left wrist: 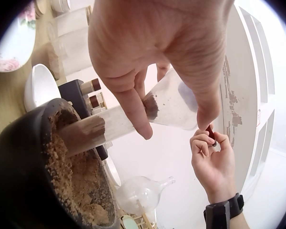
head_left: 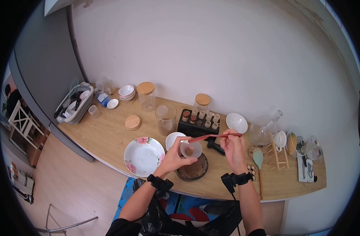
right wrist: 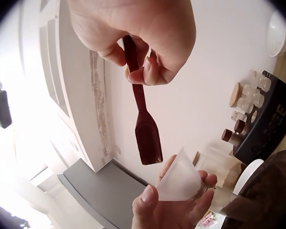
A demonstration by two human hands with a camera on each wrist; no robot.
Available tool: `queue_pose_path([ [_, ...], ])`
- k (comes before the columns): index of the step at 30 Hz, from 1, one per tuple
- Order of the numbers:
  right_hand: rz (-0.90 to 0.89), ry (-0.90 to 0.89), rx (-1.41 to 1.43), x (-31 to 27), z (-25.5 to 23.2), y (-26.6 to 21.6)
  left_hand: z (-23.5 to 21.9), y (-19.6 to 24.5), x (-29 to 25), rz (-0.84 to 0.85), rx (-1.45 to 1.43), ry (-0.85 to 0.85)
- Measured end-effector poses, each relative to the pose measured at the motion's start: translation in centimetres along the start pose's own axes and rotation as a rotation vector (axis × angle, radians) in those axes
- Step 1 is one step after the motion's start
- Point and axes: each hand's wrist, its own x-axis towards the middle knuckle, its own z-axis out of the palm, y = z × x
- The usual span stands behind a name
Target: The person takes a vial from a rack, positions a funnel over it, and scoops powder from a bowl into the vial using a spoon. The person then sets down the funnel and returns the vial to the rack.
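Observation:
My left hand (head_left: 173,158) holds a translucent plastic funnel (right wrist: 179,180) between thumb and fingers, its wide mouth turned up. Below it a clear tube (left wrist: 118,125) runs down into a black bowl (left wrist: 19,164) of brown powder (left wrist: 88,186). Brown powder fills the tube's lower part, and a clump sits in the funnel's neck. With its fingers curled round the handle, my right hand (head_left: 234,151) grips a dark red scoop (right wrist: 148,138). The scoop's blade hangs over the funnel's mouth, a little apart from it in the right wrist view.
Left of the bowl lies a flowered dish (head_left: 144,156); a small white bowl (head_left: 174,138) is behind. A black rack (head_left: 187,129) holds several small jars, with a black handle (head_left: 216,147) in front. Rightward are a green spatula (head_left: 258,157), a wooden rack (head_left: 281,159) and a glass flask (head_left: 262,131).

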Motion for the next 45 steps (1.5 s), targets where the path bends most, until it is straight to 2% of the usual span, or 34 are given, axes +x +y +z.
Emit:
queue_pose_path([
  [4,0.003,-0.008,0.004,-0.2,-0.4,0.3,-0.2,-0.5,0.1,-0.008,-0.030,-0.002],
  [9,0.002,0.094,0.040,-0.7,-0.3,0.2,-0.2,-0.4,0.2,-0.006,-0.023,0.000],
  [12,-0.033,0.053,-0.109,-1.2,-0.5,0.3,-0.1,-0.3,0.1,-0.004,-0.019,0.008],
  [16,-0.070,0.020,-0.139,-1.6,-0.6,0.4,0.0,-0.4,0.2,-0.002,-0.045,0.018],
  [19,-0.076,0.120,-0.012,-2.2,-0.7,0.6,0.1,-0.8,0.4,0.076,-0.024,0.052],
  [25,-0.122,0.301,0.260,-3.9,-2.7,1.4,0.0,-0.6,0.3,0.071,-0.011,0.049],
  [27,-0.142,0.331,0.122,-4.6,-4.2,2.1,0.0,-0.8,0.3,0.077,-0.014,0.056],
  [28,-0.072,0.442,-0.039,-5.0,-3.9,2.1,0.0,-0.9,0.3,0.086,-0.014,0.061],
  [29,-0.071,0.442,-0.041,-5.2,-3.9,2.5,0.0,-0.9,0.3,0.086,-0.016,0.062],
  [31,0.078,0.369,-0.375,-5.3,-4.0,3.7,0.0,-1.0,0.4,0.100,-0.001,0.058],
  [32,0.094,0.337,-0.431,-5.2,-3.6,4.3,0.0,-1.0,0.4,0.100,0.000,0.055],
  [33,0.092,0.341,-0.428,-5.0,-3.5,5.1,0.0,-1.0,0.4,0.096,-0.022,0.050],
  [35,0.204,0.231,-0.553,-4.4,-3.5,6.5,0.0,-0.9,0.4,0.092,-0.040,0.044],
  [37,0.199,0.191,-0.558,-4.0,-3.6,7.3,-0.1,-0.9,0.4,0.097,-0.035,0.029],
  [39,0.262,0.123,-0.716,-3.5,-4.0,8.0,-0.2,-1.1,0.4,0.102,-0.036,0.024],
  [42,0.341,0.081,-0.694,-3.3,-4.4,8.0,-0.3,-1.1,0.5,0.110,-0.033,0.006],
  [43,0.341,0.083,-0.693,-3.4,-4.5,8.1,-0.3,-1.1,0.5,0.113,-0.027,0.000],
  [45,0.321,0.196,-0.712,-3.7,-4.7,8.4,-0.1,-0.7,0.3,0.091,-0.033,-0.004],
])
